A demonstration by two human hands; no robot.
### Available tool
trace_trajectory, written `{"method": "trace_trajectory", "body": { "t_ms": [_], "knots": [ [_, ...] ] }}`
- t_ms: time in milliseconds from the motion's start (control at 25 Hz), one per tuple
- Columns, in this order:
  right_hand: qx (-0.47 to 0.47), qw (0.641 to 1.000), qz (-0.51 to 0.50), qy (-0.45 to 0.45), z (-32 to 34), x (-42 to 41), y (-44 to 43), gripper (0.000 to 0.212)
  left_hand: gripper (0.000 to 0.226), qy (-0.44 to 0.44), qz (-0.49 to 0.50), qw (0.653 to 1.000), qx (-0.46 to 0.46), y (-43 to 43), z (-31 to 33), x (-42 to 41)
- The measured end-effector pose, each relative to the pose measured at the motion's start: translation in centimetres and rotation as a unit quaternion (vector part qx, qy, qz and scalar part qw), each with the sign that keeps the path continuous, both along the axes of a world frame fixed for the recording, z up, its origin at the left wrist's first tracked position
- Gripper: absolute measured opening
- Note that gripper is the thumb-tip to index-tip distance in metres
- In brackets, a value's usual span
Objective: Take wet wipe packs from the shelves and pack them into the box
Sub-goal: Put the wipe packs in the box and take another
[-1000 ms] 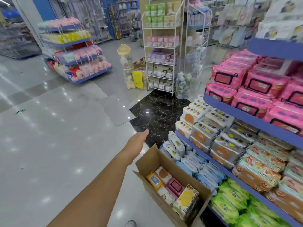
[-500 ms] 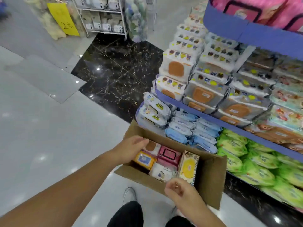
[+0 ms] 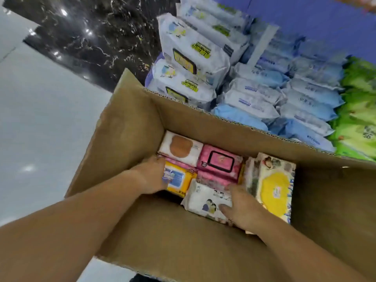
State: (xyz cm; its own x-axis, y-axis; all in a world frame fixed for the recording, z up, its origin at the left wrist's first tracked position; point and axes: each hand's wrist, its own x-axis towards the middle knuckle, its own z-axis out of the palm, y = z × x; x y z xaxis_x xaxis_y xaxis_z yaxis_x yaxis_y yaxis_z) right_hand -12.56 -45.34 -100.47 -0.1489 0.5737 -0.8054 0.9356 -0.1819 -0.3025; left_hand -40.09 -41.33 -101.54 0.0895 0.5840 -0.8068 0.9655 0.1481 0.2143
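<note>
An open cardboard box (image 3: 130,127) fills the view, with several wet wipe packs lying inside. My left hand (image 3: 151,176) reaches down at the box's left and grips the orange pack (image 3: 180,181). My right hand (image 3: 241,208) rests on the white pack (image 3: 205,200) with a cartoon print, thumb along its near edge, fingers by the pink packs. Behind them lie a white pack with a brown lid (image 3: 181,146) and a pink pack (image 3: 220,160). A pack with a yellow lid (image 3: 274,188) stands on edge at the right.
Just beyond the box, the lowest shelf holds white packs with yellow labels (image 3: 191,55), pale blue packs (image 3: 284,98) and green packs (image 3: 358,119). A blue shelf edge (image 3: 305,15) runs above them. Dark marble floor (image 3: 91,37) and grey tiles (image 3: 40,119) lie to the left.
The view dropped from the aisle to close over the box. Both hands went from the box's rim down inside it, onto the packs.
</note>
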Motion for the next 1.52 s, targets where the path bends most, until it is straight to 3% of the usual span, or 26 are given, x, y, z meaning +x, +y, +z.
{"method": "trace_trajectory", "body": {
  "t_ms": [200,320,480,640,800,920,1000,1120,1280,1520],
  "knots": [
    [-0.047,0.996,0.068,-0.037,-6.8,-0.3,2.0,0.083,0.090,0.100,-0.198,0.975,-0.013,1.9,-6.3,1.6],
    [-0.114,0.984,0.131,-0.047,-7.9,-0.1,3.8,0.104,0.104,0.145,-0.265,0.953,-0.028,2.9,-7.8,1.3],
    [-0.145,0.973,0.164,-0.066,-8.9,0.2,4.7,0.123,0.105,0.139,-0.294,0.945,-0.033,2.5,-8.7,1.4],
    [-0.095,0.985,0.140,-0.044,-9.4,0.6,4.4,0.123,0.090,0.113,-0.275,0.955,0.022,2.4,-7.7,1.0],
    [-0.033,0.996,0.076,-0.011,-7.4,0.7,3.4,0.115,0.089,0.083,-0.218,0.972,0.015,2.1,-4.9,0.6],
    [-0.038,0.999,0.024,-0.022,-4.2,0.5,3.4,0.100,0.089,0.078,-0.168,0.983,0.009,1.2,-1.6,0.1],
    [-0.049,0.999,-0.021,0.000,-1.0,1.3,3.6,0.087,0.078,0.069,-0.146,0.987,0.012,1.0,1.6,0.1],
    [-0.054,0.997,-0.058,0.023,6.7,3.1,3.9,0.088,0.072,0.042,-0.114,0.992,0.024,1.3,9.0,0.1],
    [-0.056,0.982,-0.149,0.097,18.7,5.0,4.3,0.054,0.080,0.004,-0.072,0.996,0.057,2.3,20.0,-0.6],
    [0.034,0.963,-0.221,0.147,39.1,7.8,4.3,0.063,0.072,-0.040,-0.065,0.984,0.161,4.8,41.5,0.1]
  ]
}}
